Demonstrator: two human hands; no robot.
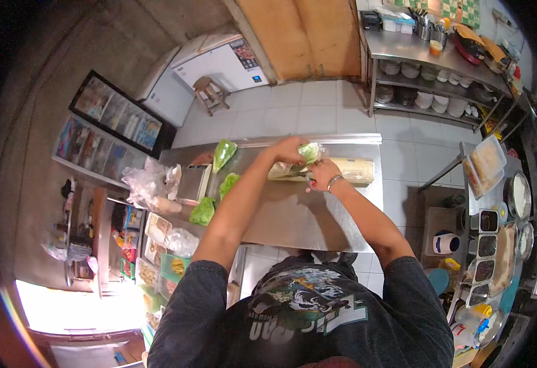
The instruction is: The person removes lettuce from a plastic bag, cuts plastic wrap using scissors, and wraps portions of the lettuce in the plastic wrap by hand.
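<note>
A small bundle of green leafy vegetable [309, 153] in clear plastic is held over the metal table [268, 214]. My left hand [290, 151] is closed around its left side. My right hand [324, 174], with a band at the wrist, has its fingers pinched at the bundle's lower right, on the plastic. A small red spot shows by the right fingertips; I cannot make out what it is. Behind and under the hands lies a long roll of plastic film [353, 170]. To the left lie a wrapped leafy bundle [224, 155] and looser green leaves [203, 211].
At the table's left end sit a flat scale-like device [193, 184] and crumpled plastic bags [149, 187]. A stool [210, 94] stands by a white chest freezer [222, 67]. Shelves with stacked bowls [425, 100] are at the back right. Metal food containers [487, 246] line the right counter.
</note>
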